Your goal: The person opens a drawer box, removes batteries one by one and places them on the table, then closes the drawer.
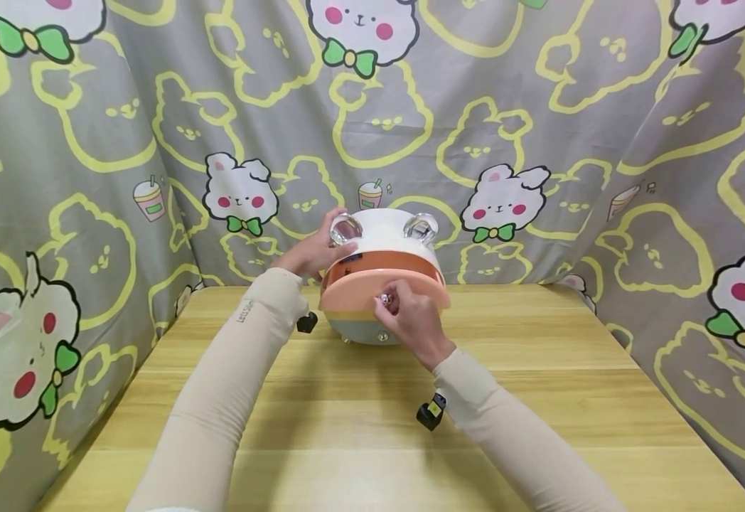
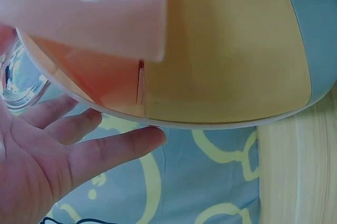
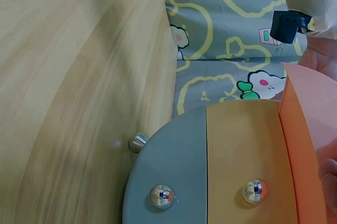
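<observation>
A rounded drawer box [image 1: 382,222] has a white top and two clear ear-like pieces [image 1: 420,229]. Its orange drawer [image 1: 347,290] is pulled partway out, above a yellow drawer [image 3: 239,153] and a grey-blue drawer [image 3: 171,163]. My right hand [image 1: 416,321] pinches the orange drawer's shiny knob [image 1: 386,299]. Against the box's left side rests my left hand [image 1: 315,250]. In the left wrist view its fingers [image 2: 118,153] are extended along the shell's edge. The orange drawer's contents cannot be made out.
The box stands on a wood-grain table [image 1: 347,427] near its far edge. Behind and on both sides hangs a grey patterned curtain [image 1: 436,85]. Round knobs stick out from the yellow and grey-blue drawers, and a short metallic foot [image 3: 138,142] supports the base.
</observation>
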### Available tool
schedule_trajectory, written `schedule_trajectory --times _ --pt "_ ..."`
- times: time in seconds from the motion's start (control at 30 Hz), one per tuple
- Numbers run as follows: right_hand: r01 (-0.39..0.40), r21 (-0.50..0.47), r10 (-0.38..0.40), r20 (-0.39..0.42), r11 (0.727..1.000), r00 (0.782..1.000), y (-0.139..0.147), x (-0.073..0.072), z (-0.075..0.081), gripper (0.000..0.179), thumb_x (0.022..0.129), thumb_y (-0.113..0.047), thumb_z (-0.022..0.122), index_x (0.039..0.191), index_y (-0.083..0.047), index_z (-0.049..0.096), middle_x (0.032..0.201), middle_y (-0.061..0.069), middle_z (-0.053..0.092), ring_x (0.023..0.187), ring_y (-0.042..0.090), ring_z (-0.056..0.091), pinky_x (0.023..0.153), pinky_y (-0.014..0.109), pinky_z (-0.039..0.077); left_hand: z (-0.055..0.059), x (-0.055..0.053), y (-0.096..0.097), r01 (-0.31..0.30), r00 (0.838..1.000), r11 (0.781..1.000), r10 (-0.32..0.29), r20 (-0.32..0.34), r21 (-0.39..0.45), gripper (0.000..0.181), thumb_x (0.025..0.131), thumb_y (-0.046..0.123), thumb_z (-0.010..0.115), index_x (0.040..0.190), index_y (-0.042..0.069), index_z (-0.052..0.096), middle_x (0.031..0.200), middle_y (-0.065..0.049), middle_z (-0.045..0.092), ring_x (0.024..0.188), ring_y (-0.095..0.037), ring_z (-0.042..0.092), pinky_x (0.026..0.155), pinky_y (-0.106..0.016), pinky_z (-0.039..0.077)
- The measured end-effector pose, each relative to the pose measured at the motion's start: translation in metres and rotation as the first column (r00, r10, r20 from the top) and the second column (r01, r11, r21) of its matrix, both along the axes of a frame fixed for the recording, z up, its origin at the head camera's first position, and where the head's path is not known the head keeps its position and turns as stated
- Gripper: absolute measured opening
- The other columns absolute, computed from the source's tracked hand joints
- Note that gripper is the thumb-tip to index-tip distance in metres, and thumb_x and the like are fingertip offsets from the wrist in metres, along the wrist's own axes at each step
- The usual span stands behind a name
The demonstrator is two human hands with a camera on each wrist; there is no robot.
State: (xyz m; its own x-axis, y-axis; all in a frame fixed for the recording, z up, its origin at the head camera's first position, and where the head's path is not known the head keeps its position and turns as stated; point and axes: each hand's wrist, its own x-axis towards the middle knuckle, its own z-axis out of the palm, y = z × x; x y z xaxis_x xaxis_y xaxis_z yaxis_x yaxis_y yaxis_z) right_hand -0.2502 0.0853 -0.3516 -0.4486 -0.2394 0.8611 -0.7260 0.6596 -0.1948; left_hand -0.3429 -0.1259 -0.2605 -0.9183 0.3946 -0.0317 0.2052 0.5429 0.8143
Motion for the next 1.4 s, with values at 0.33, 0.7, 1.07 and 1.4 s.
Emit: schedule_trajectory --times 0.33,0.7,1.07,1.4 --pt "-0.006 0.002 0.006 -0.023 1.000 1.000 0.001 0.007 -0.001 0.022 0.078 -0.007 0.075 0.087 -0.002 0.055 0.065 0.001 0.059 0.048 0.005 0.050 0.041 0.014 0.037 -0.001 0.002 0.000 0.007 1.000 1.000 -0.008 -0.021 -0.017 0.080 0.095 0.047 0.056 0.148 0.046 -0.004 0.154 -0.023 0.016 0.126 -0.046 0.041 0.071 -0.059 0.053" --pt "0.004 0.002 -0.004 -0.033 1.000 0.999 0.000 0.014 -0.002 0.024 0.077 -0.009 0.077 0.087 -0.003 0.056 0.064 -0.001 0.058 0.047 0.003 0.047 0.040 0.012 0.032 0.000 0.001 0.000 0.013 1.000 1.000 -0.013 -0.009 0.010 0.081 0.095 0.044 0.057 0.150 0.043 -0.003 0.154 -0.024 0.015 0.128 -0.048 0.039 0.073 -0.064 0.051" --pt "-0.019 -0.004 0.019 -0.044 1.000 0.999 0.003 0.018 0.000 0.024 0.076 -0.007 0.077 0.086 -0.003 0.056 0.063 -0.001 0.059 0.047 0.004 0.050 0.040 0.010 0.032 0.001 -0.004 0.002 0.016 1.000 0.999 -0.017 0.005 0.033 0.080 0.095 0.042 0.059 0.148 0.046 -0.002 0.153 -0.024 0.015 0.128 -0.047 0.039 0.072 -0.065 0.050" --pt "-0.029 -0.005 0.029 -0.050 1.000 0.998 0.003 0.024 0.000 0.025 0.075 -0.007 0.078 0.085 -0.003 0.055 0.064 0.000 0.059 0.047 0.004 0.051 0.041 0.010 0.034 0.004 0.002 0.002 0.033 0.999 0.999 -0.033 0.000 0.030 0.081 0.097 0.039 0.057 0.150 0.042 -0.004 0.152 -0.028 0.015 0.130 -0.049 0.035 0.069 -0.062 0.052"
